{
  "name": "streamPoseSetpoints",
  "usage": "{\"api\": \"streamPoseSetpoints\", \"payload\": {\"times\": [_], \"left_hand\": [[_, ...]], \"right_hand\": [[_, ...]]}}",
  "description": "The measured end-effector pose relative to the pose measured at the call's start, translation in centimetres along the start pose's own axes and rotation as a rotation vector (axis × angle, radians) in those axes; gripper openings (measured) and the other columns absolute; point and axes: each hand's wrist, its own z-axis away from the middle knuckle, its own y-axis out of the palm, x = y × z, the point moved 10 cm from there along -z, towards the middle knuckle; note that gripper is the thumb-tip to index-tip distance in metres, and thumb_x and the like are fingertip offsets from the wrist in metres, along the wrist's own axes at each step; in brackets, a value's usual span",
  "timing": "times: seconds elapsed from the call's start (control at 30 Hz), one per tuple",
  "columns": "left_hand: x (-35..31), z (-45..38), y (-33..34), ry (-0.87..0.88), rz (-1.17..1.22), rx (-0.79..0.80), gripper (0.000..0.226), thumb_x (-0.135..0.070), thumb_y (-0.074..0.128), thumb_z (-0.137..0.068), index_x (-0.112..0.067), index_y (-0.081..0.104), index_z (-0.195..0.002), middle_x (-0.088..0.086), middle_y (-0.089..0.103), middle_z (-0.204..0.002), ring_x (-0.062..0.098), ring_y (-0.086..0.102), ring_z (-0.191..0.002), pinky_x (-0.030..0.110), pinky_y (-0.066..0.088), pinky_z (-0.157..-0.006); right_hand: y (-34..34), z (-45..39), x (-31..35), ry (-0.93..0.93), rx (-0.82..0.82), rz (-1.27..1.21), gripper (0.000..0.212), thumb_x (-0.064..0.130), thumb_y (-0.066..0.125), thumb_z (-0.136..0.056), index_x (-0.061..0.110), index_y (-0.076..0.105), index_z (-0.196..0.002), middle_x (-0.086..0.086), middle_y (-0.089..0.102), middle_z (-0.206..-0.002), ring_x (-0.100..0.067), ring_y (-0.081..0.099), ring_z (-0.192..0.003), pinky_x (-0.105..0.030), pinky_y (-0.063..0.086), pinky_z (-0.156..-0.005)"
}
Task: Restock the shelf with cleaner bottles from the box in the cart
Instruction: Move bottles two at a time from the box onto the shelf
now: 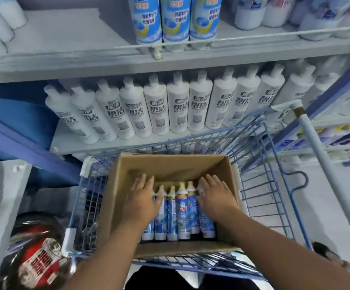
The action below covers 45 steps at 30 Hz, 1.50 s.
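I look down into a cardboard box (170,164) sitting in a blue wire cart (274,185). Inside the box, a row of blue cleaner bottles (183,214) with pale caps lies packed side by side against the side of the box nearest me, caps pointing toward the shelf; the far half of the box shows bare cardboard. My left hand (141,200) rests on the bottles at the left end of the row, fingers spread flat and loosely open, not closed around anything. My right hand (216,196) lies the same way on the bottles at the right end, palm down, fingers extended. I cannot tell if either hand has begun to grip a bottle. Just beyond the box, a white shelf (69,141) carries a long row of white bottles (178,105) with dark lettering, leaning back. On the shelf above (65,34), straight over the box, three tall blue bottles (175,19) like those in the box stand upright behind a rail, with bare shelf to their left. Left of the box, outside the cart, sits a red and black wrapped package (38,262).
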Motion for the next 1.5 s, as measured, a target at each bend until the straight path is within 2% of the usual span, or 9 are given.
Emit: {"api": "streamPoseSetpoints", "payload": {"times": [0.1,0.23,0.4,0.63,0.87,1.07,1.27,1.4,1.5], "left_hand": [[1.8,-0.5,3.9,-0.033,0.061,0.103,0.076,-0.064,0.046,-0.092,-0.032,0.025,-0.158,-0.004,0.014,-0.168,0.025,0.028,-0.150,0.045,0.037,-0.115],[1.6,-1.4,8.4,0.001,0.014,0.170,0.073,-0.055,0.053,-0.096,-0.021,0.030,-0.157,0.001,0.021,-0.166,0.021,0.019,-0.153,0.034,0.025,-0.120],[1.6,-1.8,15.2,0.000,0.006,0.292,0.074,-0.058,0.048,-0.097,-0.022,0.028,-0.158,0.003,0.027,-0.164,0.023,0.024,-0.151,0.036,0.031,-0.118],[1.9,-3.6,22.3,-0.127,0.076,0.407,0.076,-0.054,0.055,-0.096,-0.017,0.028,-0.157,0.006,0.038,-0.158,0.028,0.039,-0.142,0.038,0.038,-0.110],[2.2,-5.5,27.3,-0.341,0.263,0.416,0.051,-0.046,0.065,-0.093,-0.017,0.051,-0.133,0.007,0.059,-0.129,0.027,0.059,-0.118,0.038,0.048,-0.090],[2.8,-7.0,29.9,-0.443,0.310,0.320,0.055,-0.054,0.078,-0.078,-0.021,0.056,-0.116,-0.001,0.063,-0.110,0.023,0.063,-0.101,0.039,0.052,-0.080],[3.1,-7.2,31.0,-0.468,0.312,0.268,0.066,-0.060,0.084,-0.067,-0.022,0.053,-0.111,-0.005,0.059,-0.101,0.017,0.062,-0.091,0.039,0.056,-0.074],[3.2,-7.1,32.1,-0.463,0.396,0.399,0.052,-0.051,0.084,-0.073,-0.025,0.055,-0.108,-0.007,0.063,-0.096,0.012,0.062,-0.083,0.026,0.044,-0.057],[2.6,-6.9,32.2,-0.409,0.504,0.489,0.041,-0.046,0.082,-0.078,-0.027,0.061,-0.107,-0.010,0.065,-0.088,0.004,0.061,-0.076,0.023,0.042,-0.055]], "right_hand": [[3.1,0.3,-1.3,0.082,0.044,-0.036,0.071,0.048,0.038,-0.101,0.018,0.012,-0.160,-0.006,0.012,-0.166,-0.026,0.008,-0.153,-0.041,0.014,-0.123],[7.0,0.4,-2.8,0.168,0.094,-0.095,0.070,0.046,0.044,-0.100,0.015,0.018,-0.157,-0.010,0.022,-0.162,-0.029,0.019,-0.150,-0.040,0.026,-0.119],[12.8,-1.6,-4.9,0.314,0.183,-0.249,0.069,0.044,0.047,-0.099,0.015,0.019,-0.156,-0.012,0.035,-0.150,-0.029,0.039,-0.135,-0.043,0.041,-0.107],[19.9,-5.7,-8.2,0.513,0.187,-0.539,0.048,0.040,0.061,-0.094,0.007,0.051,-0.128,-0.015,0.059,-0.125,-0.030,0.060,-0.112,-0.040,0.051,-0.095],[23.6,-7.2,-9.5,0.656,0.124,-0.619,0.055,0.037,0.064,-0.092,0.013,0.044,-0.137,-0.010,0.055,-0.128,-0.027,0.060,-0.110,-0.035,0.052,-0.082],[24.1,-9.2,-9.4,0.633,0.060,-0.322,0.058,0.042,0.061,-0.094,0.008,0.043,-0.138,-0.014,0.050,-0.132,-0.026,0.058,-0.112,-0.038,0.053,-0.091],[28.0,-10.0,-10.2,0.668,0.146,-0.547,0.053,0.046,0.072,-0.085,0.007,0.063,-0.119,-0.011,0.068,-0.113,-0.023,0.068,-0.096,-0.025,0.047,-0.069],[28.3,-9.4,-10.4,0.691,0.160,-0.673,0.039,0.031,0.076,-0.086,0.010,0.064,-0.117,-0.007,0.070,-0.109,-0.017,0.066,-0.086,-0.022,0.045,-0.067],[27.9,-8.9,-10.7,0.701,0.184,-0.753,0.038,0.029,0.077,-0.086,0.012,0.065,-0.118,-0.005,0.070,-0.111,-0.013,0.060,-0.082,-0.022,0.045,-0.067]]}}
